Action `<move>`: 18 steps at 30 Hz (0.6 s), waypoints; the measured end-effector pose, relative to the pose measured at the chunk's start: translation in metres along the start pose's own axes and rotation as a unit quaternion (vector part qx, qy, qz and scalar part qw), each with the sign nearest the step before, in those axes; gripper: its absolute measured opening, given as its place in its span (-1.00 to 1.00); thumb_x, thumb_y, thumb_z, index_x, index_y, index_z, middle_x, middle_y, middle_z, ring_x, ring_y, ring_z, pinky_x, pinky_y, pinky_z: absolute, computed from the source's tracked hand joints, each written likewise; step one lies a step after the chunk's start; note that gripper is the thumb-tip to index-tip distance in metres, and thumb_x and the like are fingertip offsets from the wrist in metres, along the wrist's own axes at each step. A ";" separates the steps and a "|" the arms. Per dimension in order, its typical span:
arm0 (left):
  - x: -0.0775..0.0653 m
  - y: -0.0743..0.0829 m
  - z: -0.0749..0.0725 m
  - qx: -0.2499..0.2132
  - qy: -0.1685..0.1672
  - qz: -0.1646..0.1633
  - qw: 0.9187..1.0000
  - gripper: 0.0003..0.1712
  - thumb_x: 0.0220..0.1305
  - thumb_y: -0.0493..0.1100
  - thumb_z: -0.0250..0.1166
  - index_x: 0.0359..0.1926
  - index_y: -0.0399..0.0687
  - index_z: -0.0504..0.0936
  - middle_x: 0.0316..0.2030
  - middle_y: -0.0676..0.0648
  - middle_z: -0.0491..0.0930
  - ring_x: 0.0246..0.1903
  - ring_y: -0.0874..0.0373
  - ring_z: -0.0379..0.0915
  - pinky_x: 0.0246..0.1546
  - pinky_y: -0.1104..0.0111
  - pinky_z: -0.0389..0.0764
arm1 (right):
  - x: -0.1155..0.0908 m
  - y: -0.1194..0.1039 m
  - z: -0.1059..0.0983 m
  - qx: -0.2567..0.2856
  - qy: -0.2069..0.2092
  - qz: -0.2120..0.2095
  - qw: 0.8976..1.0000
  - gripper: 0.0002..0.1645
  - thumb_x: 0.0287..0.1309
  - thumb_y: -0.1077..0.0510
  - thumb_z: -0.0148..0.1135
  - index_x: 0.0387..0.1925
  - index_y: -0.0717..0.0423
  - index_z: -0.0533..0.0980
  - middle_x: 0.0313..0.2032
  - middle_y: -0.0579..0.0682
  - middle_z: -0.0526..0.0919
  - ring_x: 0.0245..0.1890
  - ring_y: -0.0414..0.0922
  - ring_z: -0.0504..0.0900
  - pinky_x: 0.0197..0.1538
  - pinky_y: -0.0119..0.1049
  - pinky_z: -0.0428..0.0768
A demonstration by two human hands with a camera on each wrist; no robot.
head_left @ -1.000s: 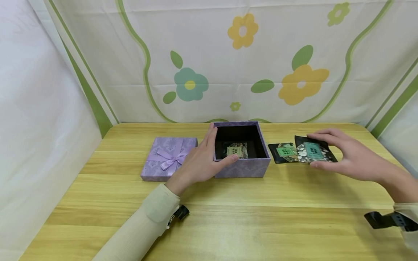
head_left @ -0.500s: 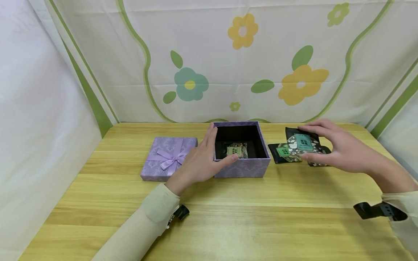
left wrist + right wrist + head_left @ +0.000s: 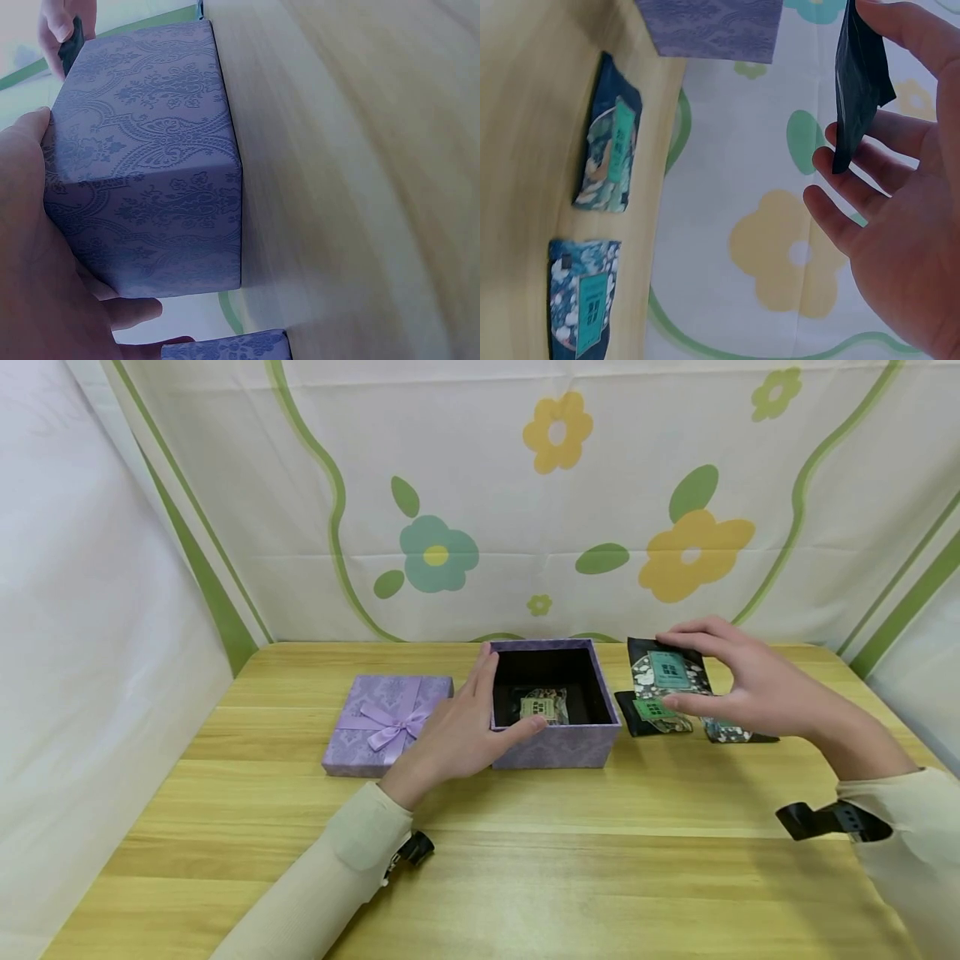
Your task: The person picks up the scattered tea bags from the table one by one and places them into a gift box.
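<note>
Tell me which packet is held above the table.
The teal-labelled packet in the right grip; two others lie on the table, another inside the purple box.

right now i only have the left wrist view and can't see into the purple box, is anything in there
Observer: Yes, the head view shows a packet with a cream label inside the purple box.

Operator: ok, what's that dark thing up in the top left corner for me

Observer: It's a packet with a teal label that the right hand is pinching; the label shows in the head view.

Operator: any more of those around

Observer: Two more, a green-labelled packet and a floral packet, lie on the table to the right of the box.
</note>
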State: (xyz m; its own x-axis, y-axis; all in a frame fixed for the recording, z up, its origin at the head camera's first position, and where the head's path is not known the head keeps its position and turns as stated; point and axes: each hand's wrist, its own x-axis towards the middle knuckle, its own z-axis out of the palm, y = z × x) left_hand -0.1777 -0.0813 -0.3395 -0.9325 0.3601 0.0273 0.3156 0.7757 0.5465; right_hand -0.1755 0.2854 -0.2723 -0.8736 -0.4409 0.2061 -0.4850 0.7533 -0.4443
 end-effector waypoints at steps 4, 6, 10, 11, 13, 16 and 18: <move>0.000 0.000 0.000 -0.002 0.003 -0.002 1.000 0.34 0.28 0.73 0.02 0.73 0.28 -0.43 0.62 0.41 -0.67 -0.03 -0.08 0.73 -0.64 0.19 0.40 | 0.007 -0.005 0.000 0.013 -0.001 -0.001 1.000 -0.07 0.16 0.02 0.62 0.53 -0.09 0.43 0.45 0.00 0.39 0.44 0.09 0.38 0.32 0.15 0.33; 0.000 0.000 0.000 -0.004 0.004 -0.002 1.000 0.33 0.29 0.72 0.04 0.73 0.28 -0.42 0.62 0.42 -0.66 0.16 -0.16 0.67 -0.63 0.18 0.42 | 0.009 -0.007 0.000 0.015 -0.003 -0.002 1.000 -0.07 0.17 0.01 0.61 0.53 -0.08 0.43 0.46 0.00 0.38 0.46 0.12 0.36 0.33 0.23 0.33; 0.000 0.000 0.001 -0.005 0.003 -0.002 1.000 0.34 0.27 0.73 0.03 0.74 0.27 -0.42 0.62 0.42 -0.66 0.19 -0.16 0.66 -0.65 0.19 0.39 | 0.015 -0.012 0.000 0.019 -0.006 -0.003 1.000 -0.09 0.19 -0.01 0.60 0.52 -0.06 0.43 0.46 0.00 0.37 0.47 0.12 0.34 0.35 0.24 0.31; 0.000 0.000 0.001 -0.004 0.003 -0.002 1.000 0.35 0.27 0.74 0.03 0.74 0.27 -0.42 0.62 0.42 -0.66 0.14 -0.15 0.69 -0.67 0.19 0.37 | 0.017 -0.013 0.001 0.019 -0.007 -0.004 1.000 -0.09 0.19 -0.02 0.60 0.52 -0.06 0.43 0.46 0.00 0.37 0.47 0.12 0.33 0.36 0.24 0.30; 0.000 0.001 0.000 -0.004 0.002 -0.002 1.000 0.35 0.26 0.74 0.02 0.74 0.26 -0.42 0.62 0.41 -0.66 0.06 -0.12 0.71 -0.69 0.21 0.33 | 0.020 -0.016 0.002 0.021 -0.010 -0.006 1.000 -0.09 0.20 -0.02 0.59 0.53 -0.04 0.43 0.46 0.01 0.37 0.48 0.12 0.32 0.37 0.24 0.30; 0.000 0.001 0.000 -0.005 0.004 0.000 1.000 0.35 0.26 0.75 0.02 0.74 0.26 -0.41 0.63 0.40 -0.65 0.02 -0.12 0.72 -0.70 0.21 0.31 | 0.026 -0.021 0.004 0.021 -0.015 -0.006 1.000 -0.09 0.21 -0.04 0.58 0.53 -0.01 0.42 0.47 0.01 0.37 0.50 0.13 0.30 0.41 0.28 0.29; 0.000 0.001 0.000 -0.006 0.004 0.001 1.000 0.35 0.26 0.75 0.01 0.74 0.26 -0.41 0.63 0.39 -0.65 0.05 -0.13 0.71 -0.69 0.21 0.32 | 0.030 -0.024 0.005 0.023 -0.018 -0.006 1.000 -0.09 0.21 -0.06 0.57 0.53 -0.01 0.42 0.47 0.02 0.38 0.51 0.15 0.30 0.42 0.31 0.28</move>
State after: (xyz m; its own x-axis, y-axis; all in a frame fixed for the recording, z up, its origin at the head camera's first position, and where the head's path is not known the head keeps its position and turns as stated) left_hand -0.1780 -0.0806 -0.3394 -0.9334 0.3571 0.0347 0.3150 0.7694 0.5557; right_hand -0.1901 0.2519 -0.2600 -0.8652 -0.4677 0.1805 -0.4925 0.7254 -0.4810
